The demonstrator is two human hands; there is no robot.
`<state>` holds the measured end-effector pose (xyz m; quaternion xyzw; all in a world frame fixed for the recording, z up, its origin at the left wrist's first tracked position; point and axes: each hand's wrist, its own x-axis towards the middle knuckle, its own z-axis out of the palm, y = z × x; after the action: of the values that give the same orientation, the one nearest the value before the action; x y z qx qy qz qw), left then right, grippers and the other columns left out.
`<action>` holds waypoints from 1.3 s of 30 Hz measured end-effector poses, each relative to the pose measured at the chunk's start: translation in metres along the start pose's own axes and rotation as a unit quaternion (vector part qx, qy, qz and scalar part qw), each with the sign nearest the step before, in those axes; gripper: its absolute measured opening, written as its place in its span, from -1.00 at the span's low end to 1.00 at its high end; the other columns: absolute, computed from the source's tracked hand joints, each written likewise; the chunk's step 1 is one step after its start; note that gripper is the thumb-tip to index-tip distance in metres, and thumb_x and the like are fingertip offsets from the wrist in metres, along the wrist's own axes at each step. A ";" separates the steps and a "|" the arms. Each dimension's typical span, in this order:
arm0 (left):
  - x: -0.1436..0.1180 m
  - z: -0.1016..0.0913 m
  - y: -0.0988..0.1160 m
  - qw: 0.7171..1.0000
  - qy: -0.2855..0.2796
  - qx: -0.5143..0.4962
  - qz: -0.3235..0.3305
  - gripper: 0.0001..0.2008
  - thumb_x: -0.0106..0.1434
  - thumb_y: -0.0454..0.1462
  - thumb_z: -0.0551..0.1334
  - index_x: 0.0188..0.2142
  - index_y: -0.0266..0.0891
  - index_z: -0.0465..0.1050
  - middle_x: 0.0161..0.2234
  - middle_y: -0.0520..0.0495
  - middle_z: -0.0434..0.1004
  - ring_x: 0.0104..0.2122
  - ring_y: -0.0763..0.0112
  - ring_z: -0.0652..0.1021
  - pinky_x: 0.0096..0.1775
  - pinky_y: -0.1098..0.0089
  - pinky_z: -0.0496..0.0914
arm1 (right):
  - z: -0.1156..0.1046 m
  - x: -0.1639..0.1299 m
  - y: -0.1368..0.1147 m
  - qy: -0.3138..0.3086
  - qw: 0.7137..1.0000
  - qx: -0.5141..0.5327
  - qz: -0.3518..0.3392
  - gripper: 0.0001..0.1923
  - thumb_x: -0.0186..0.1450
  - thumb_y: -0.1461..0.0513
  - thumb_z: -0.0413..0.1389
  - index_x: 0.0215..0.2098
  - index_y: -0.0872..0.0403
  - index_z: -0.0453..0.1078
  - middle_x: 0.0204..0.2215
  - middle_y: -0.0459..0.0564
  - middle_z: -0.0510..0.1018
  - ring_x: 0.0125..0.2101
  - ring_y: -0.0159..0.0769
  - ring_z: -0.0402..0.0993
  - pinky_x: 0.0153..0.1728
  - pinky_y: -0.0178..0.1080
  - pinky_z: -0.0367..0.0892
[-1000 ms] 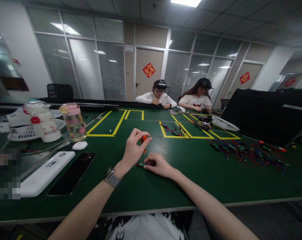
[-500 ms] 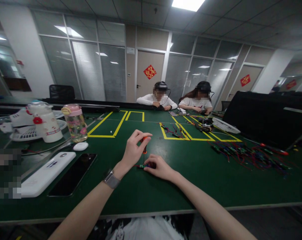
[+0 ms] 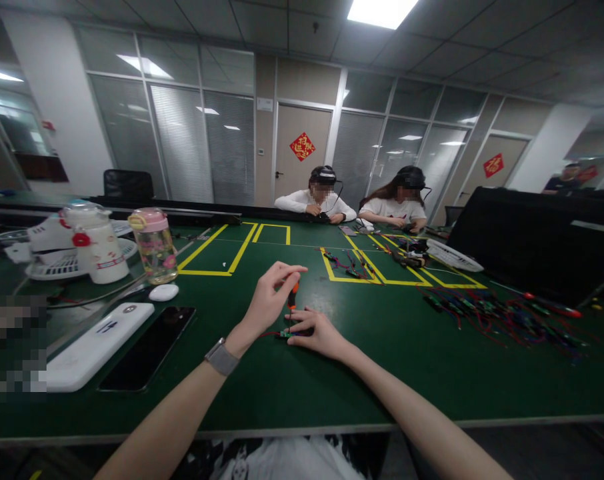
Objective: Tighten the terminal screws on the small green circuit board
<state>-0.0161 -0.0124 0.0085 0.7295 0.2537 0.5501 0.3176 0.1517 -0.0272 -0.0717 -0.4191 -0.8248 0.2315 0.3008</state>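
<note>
My left hand [image 3: 268,301] pinches the orange-and-black handle of a small screwdriver [image 3: 293,295] that stands upright, tip down on a small green connector [image 3: 283,334]. My right hand [image 3: 318,331] presses that connector flat on the green table [image 3: 302,380], fingers around it. A thin red wire runs left from the connector. A watch sits on my left wrist.
A black phone [image 3: 146,347] and a white case [image 3: 95,347] lie at the left, with a white mouse-like object [image 3: 163,292], a pink-lidded bottle [image 3: 152,245] and a white jar [image 3: 95,243]. A pile of coloured wires [image 3: 502,313] lies at the right. Two people sit across the table.
My left hand's fingers have shifted around the screwdriver handle, as in a twist. The view has tilted slightly. My right hand stays on the connector.
</note>
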 end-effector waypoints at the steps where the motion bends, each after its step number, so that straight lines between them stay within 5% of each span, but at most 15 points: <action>1: 0.000 0.000 0.001 1.000 -0.017 -0.017 -0.005 -0.70 0.33 -0.15 0.11 -0.09 -0.21 0.52 -0.17 -0.12 0.47 -0.25 0.39 0.53 -0.24 0.41 0.47 | 0.000 0.000 0.000 -0.001 1.000 0.002 0.001 -0.74 0.14 0.13 0.31 -0.18 -0.07 0.58 0.04 0.09 0.51 0.13 -0.04 0.34 0.22 0.18 -0.05; 6: 0.003 -0.004 0.007 0.995 -0.059 -0.069 -0.050 -0.70 0.26 -0.16 0.21 -0.10 -0.28 0.52 -0.24 -0.15 0.56 -0.26 0.30 0.58 -0.20 0.32 0.51 | 0.001 0.001 0.000 0.007 1.000 -0.002 0.005 -0.76 0.13 0.14 0.31 -0.20 -0.07 0.58 0.02 0.09 0.53 0.11 -0.04 0.37 0.22 0.18 -0.04; 10: 0.004 -0.010 0.002 1.000 0.017 0.025 0.004 -0.79 0.15 -0.15 0.33 -0.28 -0.23 0.58 -0.33 -0.05 0.47 -0.38 0.42 0.52 -0.38 0.46 0.45 | 0.000 0.001 -0.002 0.004 1.000 -0.007 0.005 -0.76 0.14 0.14 0.31 -0.20 -0.06 0.58 0.04 0.12 0.51 0.13 -0.04 0.35 0.21 0.18 -0.03; 16: 0.005 -0.009 0.002 0.998 -0.048 -0.026 -0.024 -0.65 0.33 -0.13 0.11 0.01 -0.22 0.47 -0.10 -0.16 0.52 -0.14 0.28 0.56 -0.09 0.26 0.48 | -0.001 0.001 -0.002 0.003 1.000 0.000 0.004 -0.76 0.14 0.14 0.30 -0.19 -0.09 0.57 0.04 0.08 0.51 0.13 -0.06 0.34 0.22 0.15 -0.03; 19: 0.006 -0.009 0.003 0.997 -0.045 -0.039 -0.048 -0.68 0.23 -0.12 0.24 -0.09 -0.24 0.52 -0.24 -0.11 0.53 -0.30 0.32 0.58 -0.24 0.31 0.52 | 0.000 0.001 -0.001 0.003 1.000 0.001 0.006 -0.76 0.15 0.13 0.30 -0.19 -0.13 0.57 0.05 0.05 0.51 0.14 -0.08 0.34 0.21 0.15 -0.04; 23: 0.007 -0.011 -0.001 0.999 0.014 0.041 -0.003 -0.78 0.15 -0.12 0.32 -0.29 -0.21 0.58 -0.35 -0.02 0.43 -0.39 0.43 0.51 -0.40 0.47 0.45 | 0.000 0.001 0.001 0.004 1.000 0.004 0.006 -0.75 0.14 0.10 0.30 -0.18 -0.11 0.57 0.05 0.06 0.50 0.15 -0.07 0.33 0.22 0.14 -0.04; 30: 0.009 -0.011 0.003 0.995 -0.066 -0.063 -0.051 -0.61 0.29 -0.10 0.15 0.02 -0.24 0.45 -0.04 -0.20 0.51 -0.09 0.19 0.56 -0.08 0.18 0.49 | 0.003 0.000 0.007 0.007 1.000 -0.002 -0.004 -0.71 0.15 0.06 0.29 -0.15 -0.14 0.56 0.06 0.00 0.51 0.14 -0.08 0.33 0.24 0.11 -0.05; 33: 0.009 -0.011 0.004 0.992 -0.069 -0.075 -0.081 -0.63 0.21 -0.11 0.25 -0.06 -0.26 0.50 -0.17 -0.16 0.56 -0.20 0.24 0.59 -0.14 0.21 0.53 | 0.004 0.000 0.009 0.009 1.000 0.006 -0.009 -0.70 0.15 0.05 0.29 -0.14 -0.13 0.55 0.06 0.00 0.51 0.14 -0.09 0.34 0.24 0.11 -0.06; 39: 0.009 -0.009 0.002 1.000 -0.013 0.004 -0.017 -0.80 0.16 -0.15 0.31 -0.29 -0.20 0.58 -0.38 -0.01 0.41 -0.40 0.44 0.50 -0.40 0.47 0.46 | 0.001 0.000 0.003 0.029 0.999 0.041 0.007 -0.77 0.12 0.10 0.32 -0.24 -0.07 0.59 -0.03 0.02 0.58 0.07 -0.10 0.42 0.23 0.12 -0.05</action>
<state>-0.0228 -0.0058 0.0180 0.7336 0.2644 0.5336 0.3274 0.1534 -0.0257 -0.0744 -0.4184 -0.8027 0.2552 0.3398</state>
